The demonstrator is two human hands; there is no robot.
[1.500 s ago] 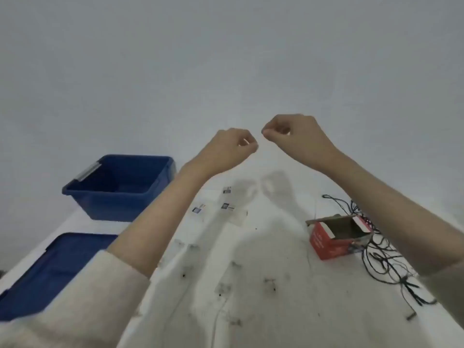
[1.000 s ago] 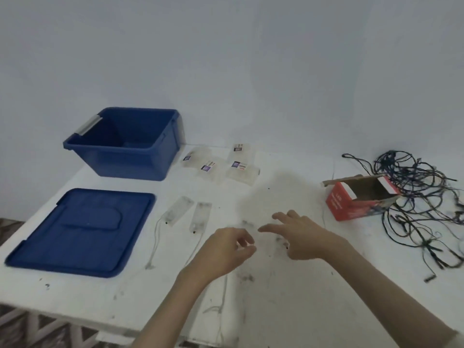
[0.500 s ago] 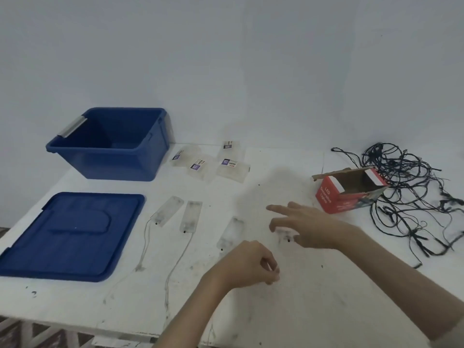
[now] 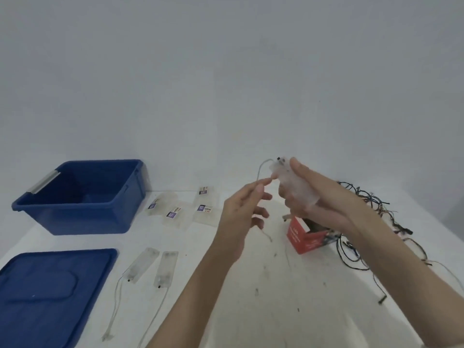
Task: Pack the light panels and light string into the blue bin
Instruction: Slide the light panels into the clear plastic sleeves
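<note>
Blue bin: smooth plastic, faint sheen
Lid: matt plastic
Held panel: frosted translucent plastic
Panel wire: pale, smooth
Worktop: white, matt, scuffed
Red box: cardboard

The right hand hides much of the red box.

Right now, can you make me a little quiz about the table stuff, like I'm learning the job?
1. True or false: the blue lid is on the blue bin.
2. How many bare light panels lie flat beside the lid?
3. Which hand holds the clear light panel: A) left, B) right, C) neither?

Key: 1 false, it lies on the table. 2 two. 3 B, the right hand; the left hand pinches its wire.
</note>
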